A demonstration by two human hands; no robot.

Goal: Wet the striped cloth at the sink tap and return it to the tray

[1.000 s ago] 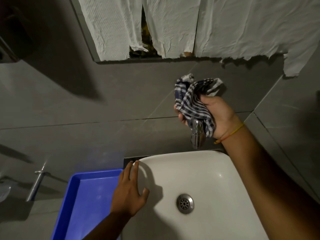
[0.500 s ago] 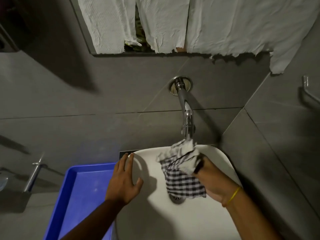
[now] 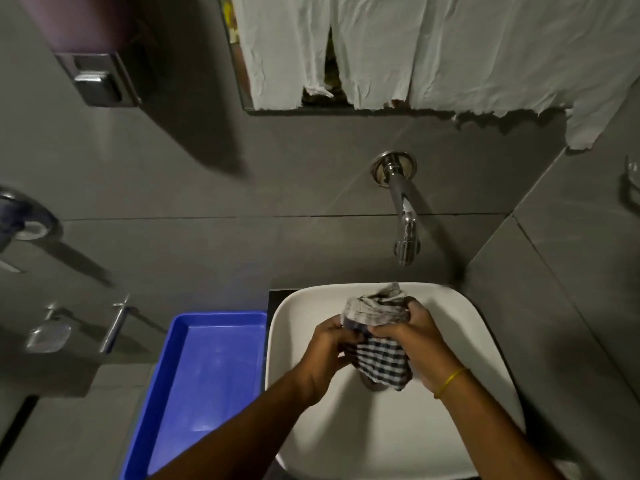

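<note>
The striped cloth (image 3: 375,337), checked dark blue and white, is bunched over the white sink basin (image 3: 460,327). My left hand (image 3: 329,351) grips its left side and my right hand (image 3: 420,344) grips its right side, both closed on it. The chrome tap (image 3: 403,220) juts from the grey wall above the basin, its spout a little above and right of the cloth. I see no water stream. The blue tray (image 3: 207,368) lies left of the basin with nothing in it. The cloth hides the drain.
A torn white paper sheet (image 3: 433,46) covers the mirror above. A soap dispenser (image 3: 100,77) hangs at upper left. A metal soap dish (image 3: 48,336) and a rail (image 3: 116,323) are mounted at left. The grey tiled side wall (image 3: 571,271) stands close on the right.
My right hand brought the cloth down from the tap into the basin. My left hand left the basin rim and took hold of the cloth too.
</note>
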